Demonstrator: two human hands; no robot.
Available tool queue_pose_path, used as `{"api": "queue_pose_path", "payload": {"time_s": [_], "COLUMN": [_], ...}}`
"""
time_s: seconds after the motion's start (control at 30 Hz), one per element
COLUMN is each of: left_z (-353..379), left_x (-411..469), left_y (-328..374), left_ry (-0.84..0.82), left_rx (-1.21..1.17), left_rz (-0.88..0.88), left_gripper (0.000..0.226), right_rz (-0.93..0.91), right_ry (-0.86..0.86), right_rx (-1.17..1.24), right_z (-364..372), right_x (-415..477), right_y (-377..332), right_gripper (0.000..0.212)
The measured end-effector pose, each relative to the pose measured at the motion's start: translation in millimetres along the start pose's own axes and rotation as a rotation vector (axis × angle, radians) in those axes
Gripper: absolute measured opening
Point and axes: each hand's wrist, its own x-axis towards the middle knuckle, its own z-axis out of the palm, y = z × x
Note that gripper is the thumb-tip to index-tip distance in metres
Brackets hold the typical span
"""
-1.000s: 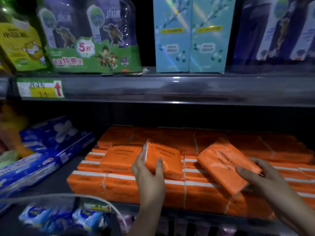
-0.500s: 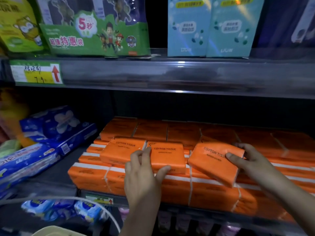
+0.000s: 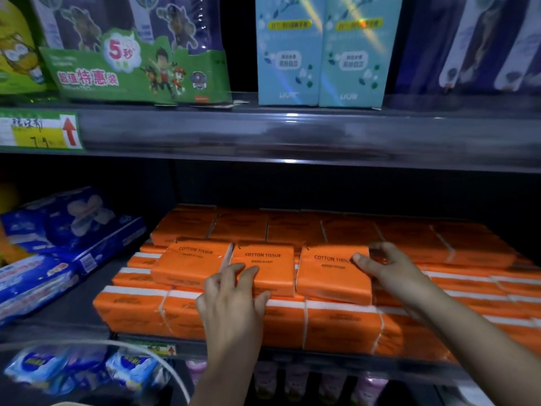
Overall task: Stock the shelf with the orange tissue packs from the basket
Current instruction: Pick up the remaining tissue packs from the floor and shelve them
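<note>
Fingertips of right hand [image 3: 393, 272] hidden behind right pack [image 3: 329, 278] it grips; left hand [image 3: 231, 304] pinches middle pack [image 3: 270, 266]

Left hand [image 3: 231, 303] holds the middle pack [image 3: 269, 259], right hand [image 3: 393, 272] the right pack [image 3: 328, 276], atop the orange stack [image 3: 137, 313].

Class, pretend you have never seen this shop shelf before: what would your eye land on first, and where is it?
The bright orange tissue packs fill the lower shelf, stacked in banded bundles. On top at the front lie three loose ones marked COTTON TISSUE; the left hand holds the middle pack and the right hand pinches the right pack. Above, a green cartoon pack stands upper left.
</note>
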Motion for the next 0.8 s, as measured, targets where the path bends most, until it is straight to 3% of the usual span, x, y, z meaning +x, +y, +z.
{"api": "queue_pose_path", "payload": {"time_s": [0.1,0.23,0.4,0.6,0.7,0.8], "left_z": [3,11,15,13,6,-1], "left_x": [1,2,4,5,2,-4], "left_y": [-3,-8,-7,-7,0,20], "left_ry": [0.023,0.032,0.084,0.042,0.040,0.102], "left_rx": [0.011,0.035,0.056,0.056,0.054,-0.021], "left_rz": [0.005,0.037,0.079,0.065,0.057,0.171], "left_gripper": [0.050,0.050,0.052,0.048,0.050,0.048], "right_rz": [-0.027,-0.019,-0.115,-0.121,-0.145,-0.155], "right_ry": [0.097,0.015,0.051,0.086,0.079,0.116], "right_rx": [-0.130,-0.204,-0.438,-0.380,-0.396,-0.365], "right_z": [1,3,13,23,17,0], "right_x": [-4,-16,-21,-12,-15,-24], "right_y": [0,6,8,16,18,20], "right_gripper": [0.062,0.088,0.079,0.087,0.081,0.081]}}
